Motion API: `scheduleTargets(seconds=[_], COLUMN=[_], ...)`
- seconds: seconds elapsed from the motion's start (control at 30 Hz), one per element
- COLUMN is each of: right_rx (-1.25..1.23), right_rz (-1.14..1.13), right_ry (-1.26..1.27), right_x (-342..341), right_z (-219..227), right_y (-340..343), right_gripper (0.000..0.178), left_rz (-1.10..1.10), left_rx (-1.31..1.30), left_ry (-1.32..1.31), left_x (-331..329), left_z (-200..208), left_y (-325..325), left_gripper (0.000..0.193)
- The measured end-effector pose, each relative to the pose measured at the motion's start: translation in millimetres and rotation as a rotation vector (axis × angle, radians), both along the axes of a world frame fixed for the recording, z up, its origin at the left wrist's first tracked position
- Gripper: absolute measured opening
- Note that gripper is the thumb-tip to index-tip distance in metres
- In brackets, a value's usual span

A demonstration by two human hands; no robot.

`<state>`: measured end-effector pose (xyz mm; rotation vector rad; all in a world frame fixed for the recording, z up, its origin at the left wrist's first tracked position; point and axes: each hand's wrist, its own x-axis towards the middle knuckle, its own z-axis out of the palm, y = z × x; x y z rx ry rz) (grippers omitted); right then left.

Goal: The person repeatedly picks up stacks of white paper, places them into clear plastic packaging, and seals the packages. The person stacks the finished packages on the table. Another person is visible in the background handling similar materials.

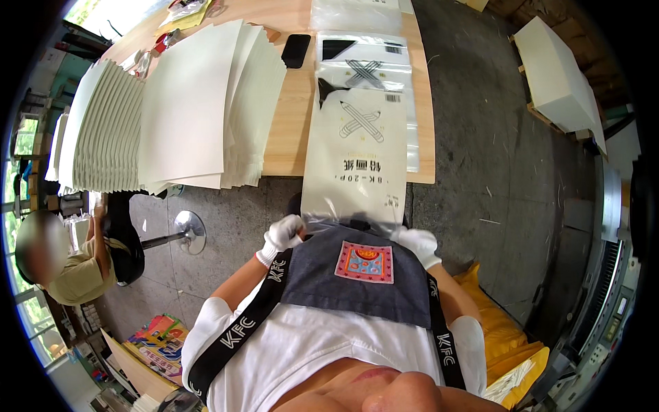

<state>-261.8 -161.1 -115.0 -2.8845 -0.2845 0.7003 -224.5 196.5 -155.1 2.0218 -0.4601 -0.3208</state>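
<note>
A clear plastic bag of drawing paper [354,168], printed with crossed pencils, lies partly on the table's front edge and reaches toward my body. My left hand [283,233], in a white glove, is closed at the bag's near left corner. At its near right corner, my right hand [417,242], also gloved, has its fingers curled and partly hidden by the bag and apron. The bag's near end is loose, shiny plastic between both hands. Beneath and beyond it are more clear bags [414,110] with similar printing.
Tall stacks of white paper [185,103] fill the table's left side. A black phone [296,51] lies between them and the bags. Another person [75,261] sits at the far left near a round metal stool base [189,232]. A large white stack [559,75] stands at right.
</note>
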Motion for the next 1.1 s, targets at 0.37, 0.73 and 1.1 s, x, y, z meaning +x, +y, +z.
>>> scheduleTargets(seconds=[0.37,0.73,1.1], right_rx=[0.304,-0.072,0.844], right_rz=[-0.022,-0.069,-1.010], right_ry=[-0.536,0.151,0.330], right_x=[64,21,94], right_z=[41,-37,-78], right_y=[14,-34,-35], right_gripper=[0.034,0.039,0.075], left_rz=[0.159,0.101,0.481], left_rx=[-0.422,0.187,-0.227], left_ry=[0.105,0.380,0.289], left_x=[54,40,92], left_z=[1,-70,-55], left_y=[-55,3,-70], left_gripper=[0.015,0.012,0.024])
